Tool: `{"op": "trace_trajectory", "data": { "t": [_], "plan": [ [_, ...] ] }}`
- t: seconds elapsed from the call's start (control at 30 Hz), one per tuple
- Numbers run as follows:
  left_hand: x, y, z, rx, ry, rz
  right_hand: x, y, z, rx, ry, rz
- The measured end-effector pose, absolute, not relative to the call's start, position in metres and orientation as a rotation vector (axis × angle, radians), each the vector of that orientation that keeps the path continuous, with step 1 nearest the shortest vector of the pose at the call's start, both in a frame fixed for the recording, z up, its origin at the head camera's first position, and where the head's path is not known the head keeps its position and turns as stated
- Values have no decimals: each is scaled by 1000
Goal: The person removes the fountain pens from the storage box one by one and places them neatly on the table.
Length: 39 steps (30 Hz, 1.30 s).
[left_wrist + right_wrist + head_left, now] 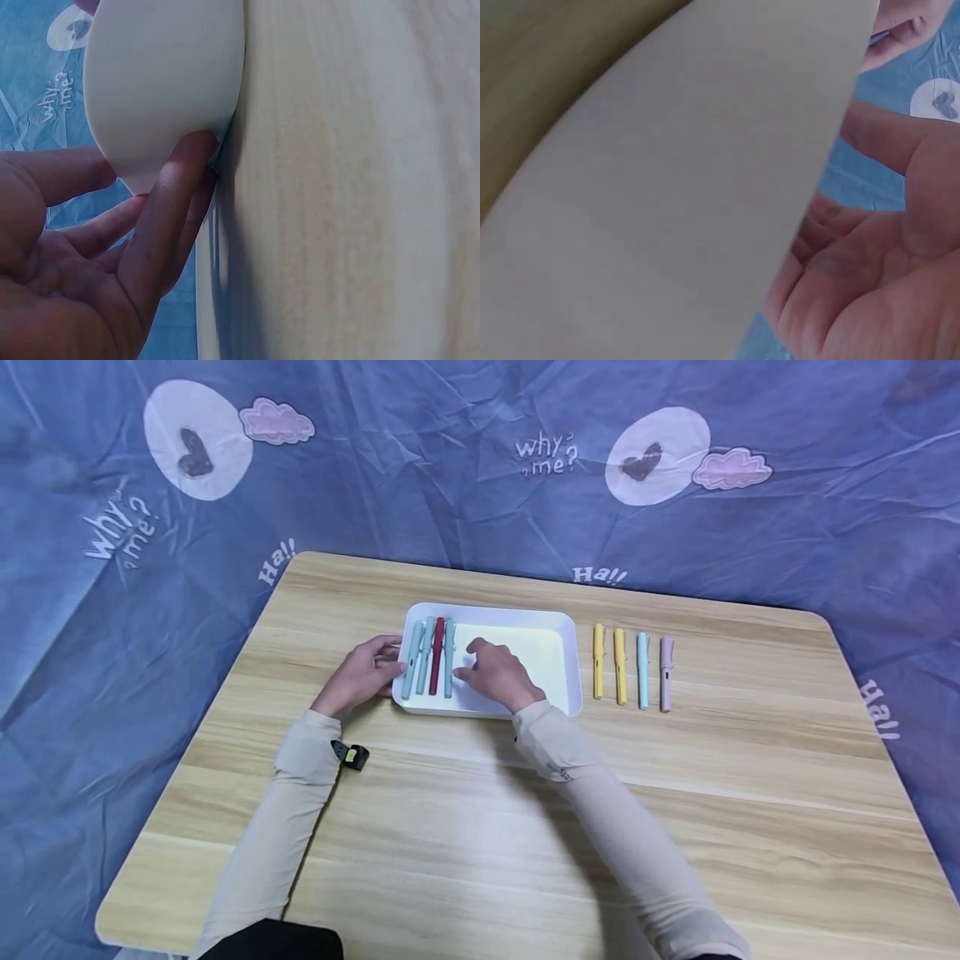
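Note:
A white tray (546,667) lies on the table with three pale teal pens (448,668) and a red pen (436,662) side by side in its left end. My left hand (365,673) holds the tray's left end, thumb at the rim. In the left wrist view, its fingers (176,195) press the tray's outer wall (169,82) low down. Over the tray's middle is my right hand (500,673), fingers loosely bent and thumb beside the rightmost teal pen, holding nothing. The tray wall (667,172) hides its fingertips in the right wrist view.
Right of the tray, two yellow pens (620,667), a light blue pen (642,671) and a lilac pen (666,674) lie in a row on the wooden table (420,827). A blue printed cloth (450,468) hangs behind the table's far edge.

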State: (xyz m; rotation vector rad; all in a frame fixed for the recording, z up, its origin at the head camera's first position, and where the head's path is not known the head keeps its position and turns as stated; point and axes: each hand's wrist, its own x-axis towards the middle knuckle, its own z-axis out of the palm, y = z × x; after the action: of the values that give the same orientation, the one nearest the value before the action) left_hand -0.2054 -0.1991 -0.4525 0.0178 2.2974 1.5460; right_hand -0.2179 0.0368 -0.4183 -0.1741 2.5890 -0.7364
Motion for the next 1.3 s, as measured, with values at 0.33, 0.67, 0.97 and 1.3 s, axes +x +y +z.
{"op": "trace_trajectory", "data": {
  "t": [0.33, 0.67, 0.97, 1.3],
  "plan": [
    [-206, -198, -453, 16, 2298, 1543, -219, 24, -420, -101, 2534, -727],
    [-206, -199, -455, 27, 2256, 1611, -229, 11, -429, -30, 2508, -721],
    [-206, -199, -455, 22, 2244, 1614, -234, 7, -433, 16, 2498, -709],
    [-208, -201, -456, 5, 2266, 1565, -235, 9, -434, -28, 2511, -741]
  ]
}}
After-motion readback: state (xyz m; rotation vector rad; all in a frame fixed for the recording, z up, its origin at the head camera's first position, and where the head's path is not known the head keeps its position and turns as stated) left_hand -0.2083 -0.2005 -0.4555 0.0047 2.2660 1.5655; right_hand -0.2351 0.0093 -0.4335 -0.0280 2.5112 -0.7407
